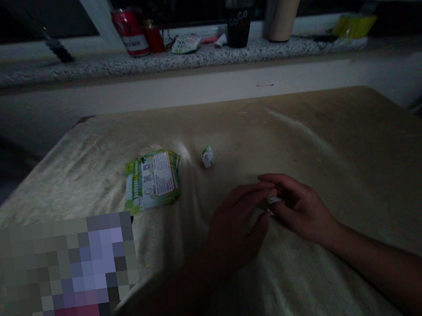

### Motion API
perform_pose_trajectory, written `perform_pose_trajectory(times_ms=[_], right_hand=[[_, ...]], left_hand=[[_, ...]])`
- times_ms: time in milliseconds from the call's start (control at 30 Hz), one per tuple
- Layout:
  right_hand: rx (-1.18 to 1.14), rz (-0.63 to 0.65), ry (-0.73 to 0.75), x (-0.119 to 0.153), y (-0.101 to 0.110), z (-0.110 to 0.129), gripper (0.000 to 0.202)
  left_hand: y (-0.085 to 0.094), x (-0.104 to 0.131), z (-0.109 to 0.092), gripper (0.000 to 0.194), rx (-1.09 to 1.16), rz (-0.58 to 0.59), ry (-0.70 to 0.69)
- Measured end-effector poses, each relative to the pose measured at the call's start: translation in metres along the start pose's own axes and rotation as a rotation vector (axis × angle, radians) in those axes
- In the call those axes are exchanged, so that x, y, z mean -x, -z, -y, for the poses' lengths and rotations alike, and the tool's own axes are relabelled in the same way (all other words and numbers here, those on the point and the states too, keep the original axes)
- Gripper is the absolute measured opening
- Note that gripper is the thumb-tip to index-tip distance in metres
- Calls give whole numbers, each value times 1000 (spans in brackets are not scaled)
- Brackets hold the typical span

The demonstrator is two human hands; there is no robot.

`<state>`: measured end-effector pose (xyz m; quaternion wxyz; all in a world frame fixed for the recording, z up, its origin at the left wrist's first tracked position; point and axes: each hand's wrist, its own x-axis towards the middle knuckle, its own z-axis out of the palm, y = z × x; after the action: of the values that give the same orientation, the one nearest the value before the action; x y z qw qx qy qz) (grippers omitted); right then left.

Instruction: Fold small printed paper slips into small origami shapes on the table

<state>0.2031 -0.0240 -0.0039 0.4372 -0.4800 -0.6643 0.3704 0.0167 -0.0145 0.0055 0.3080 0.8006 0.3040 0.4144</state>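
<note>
Both hands meet over the table, right of the middle. My right hand [305,208] is closed in a pinch on a small folded piece of paper [274,199], pale with printed colour. From the left, my left hand [233,224] reaches to the same piece, its fingertips against the right fingers and its thumb at the paper's lower edge. Most of the paper is hidden by the fingers. Beyond them stands a small folded green and white paper piece [207,157]. Left of it lies a stack of printed green packets [153,180].
A cream cloth covers the table [328,126]. On the windowsill are a red can [131,32], a smaller red container [153,36], a crumpled wrapper [185,44], a lidded dark cup [238,15], a tan cylinder [287,1] and a yellow-green packet [354,26]. A blurred-out patch hides the table's lower left.
</note>
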Motion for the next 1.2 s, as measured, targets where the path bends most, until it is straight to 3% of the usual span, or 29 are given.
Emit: perform_pose_trajectory(times_ms=[167, 467, 567, 733, 833, 1200], right_hand=[[-44, -26, 44, -2, 0, 1, 36], [-96, -46, 68, -3, 0, 3, 39], [-142, -53, 45, -3, 0, 3, 40], [-178, -43, 48, -2, 1, 5, 44], [-203, -29, 50, 0, 1, 5, 44], [-213, -29, 89, 1, 0, 5, 46]], left_hand=[[-3, 0, 1, 36, -21, -5, -101], [-1, 0, -2, 36, 116, 0, -111], [4, -1, -2, 31, 247, -10, 30], [8, -3, 4, 16, 380, -116, 427], [6, -5, 5, 19, 504, -140, 591], [3, -8, 11, 38, 842, -57, 681]])
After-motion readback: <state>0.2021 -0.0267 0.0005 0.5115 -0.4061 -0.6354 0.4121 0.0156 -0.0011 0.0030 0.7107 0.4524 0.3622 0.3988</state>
